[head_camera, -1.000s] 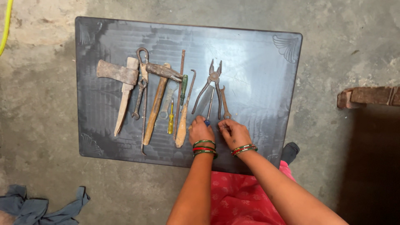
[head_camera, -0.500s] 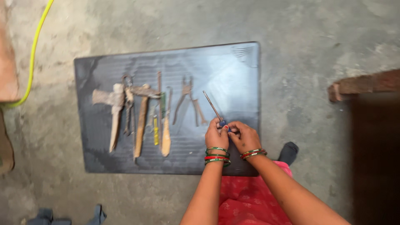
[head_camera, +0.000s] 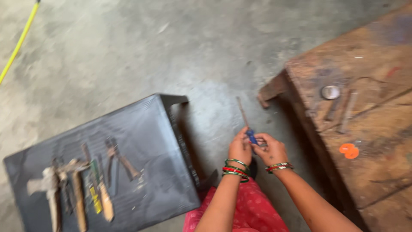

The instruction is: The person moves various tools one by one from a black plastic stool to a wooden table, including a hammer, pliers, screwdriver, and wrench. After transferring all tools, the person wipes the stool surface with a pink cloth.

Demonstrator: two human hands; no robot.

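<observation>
Lifted off the ribbed mat (head_camera: 163,141), both hands (head_camera: 257,149) grip a thin blue-handled screwdriver (head_camera: 246,124).

Dark mat (head_camera: 141,141) with old tools (head_camera: 79,189); wooden bench (head_camera: 369,107); yellow hose (head_camera: 19,43).

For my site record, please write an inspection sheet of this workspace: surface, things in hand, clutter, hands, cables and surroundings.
Surface: dark mat on a grey concrete floor.
Job's things: screwdriver with a blue handle, shaft pointing away from the person, held over the floor beside the mat.
Clutter: hammer, pliers and other worn hand tools in a row on the mat; picture blurred.
Hands: left hand and right hand both hold the screwdriver; bangles on both wrists.
Cables: yellow hose or cable at the upper left.
Surroundings: worn wooden bench at the right, bearing a round metal piece.
</observation>
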